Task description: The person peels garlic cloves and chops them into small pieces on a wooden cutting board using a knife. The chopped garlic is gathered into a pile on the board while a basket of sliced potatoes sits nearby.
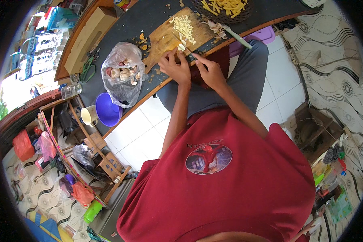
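My right hand (211, 72) grips a knife (190, 53), its blade over the near edge of a wooden cutting board (160, 45). Fingertips of my left hand (176, 67) rest on the board close beside the blade, at some pale garlic slices (181, 47); whether they pinch a piece is hard to see. Farther up the board lies a heap of chopped garlic (183, 26). To the left, a clear plastic bag (121, 90) holds several garlic bulbs (125, 74).
A dark woven basket (230, 18) holds yellow cut strips (225, 6). Garlic skins (216, 28) and a pale-handled utensil (237, 36) lie right of the board. A purple bowl (109, 109), a cream mug (89, 116) and a glass (71, 91) stand at the left end of the dark table (92, 87).
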